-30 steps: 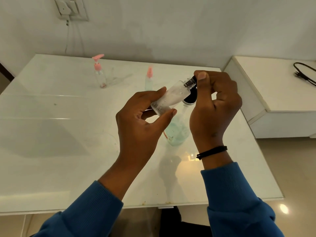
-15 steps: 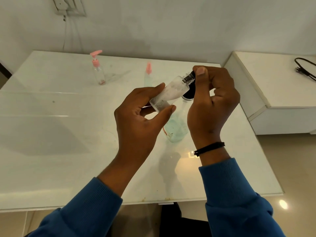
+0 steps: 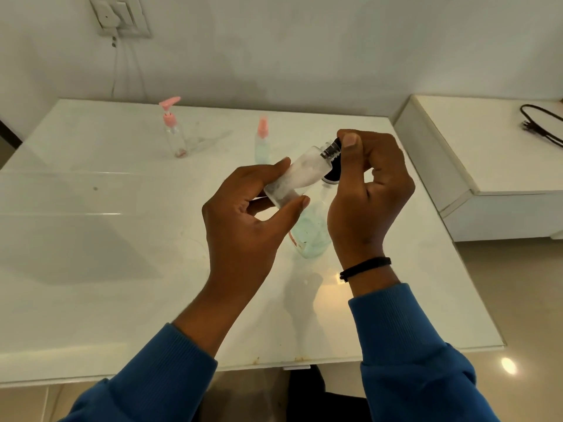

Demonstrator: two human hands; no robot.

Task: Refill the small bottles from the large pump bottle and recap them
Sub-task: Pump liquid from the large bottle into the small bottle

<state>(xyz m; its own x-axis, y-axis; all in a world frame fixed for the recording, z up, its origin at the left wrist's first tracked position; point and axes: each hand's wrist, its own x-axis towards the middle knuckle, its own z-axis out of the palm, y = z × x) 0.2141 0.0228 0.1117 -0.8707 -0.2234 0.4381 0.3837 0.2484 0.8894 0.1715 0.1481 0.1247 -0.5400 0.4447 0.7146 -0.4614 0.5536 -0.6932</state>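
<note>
My left hand (image 3: 243, 226) grips a small clear bottle (image 3: 300, 175), tilted with its threaded neck up and to the right. My right hand (image 3: 368, 190) pinches a black cap (image 3: 333, 175) at that neck; whether the cap sits on the threads I cannot tell. Under both hands stands the large bottle (image 3: 312, 236) with pale green liquid, its pump hidden. At the back of the white table (image 3: 106, 269) stand a small clear bottle with a pink pump (image 3: 173, 129) and a small bottle with a pink spray top (image 3: 262, 141).
A lower white cabinet (image 3: 493, 178) stands to the right with a black cable (image 3: 540, 123) on it. A wall socket (image 3: 122, 16) with a cord hangs above the table's far left. The table's front edge runs just above my blue sleeves.
Both hands and the small bottle hold nearly the same place. My right thumb has shifted a little at the bottle's neck.
</note>
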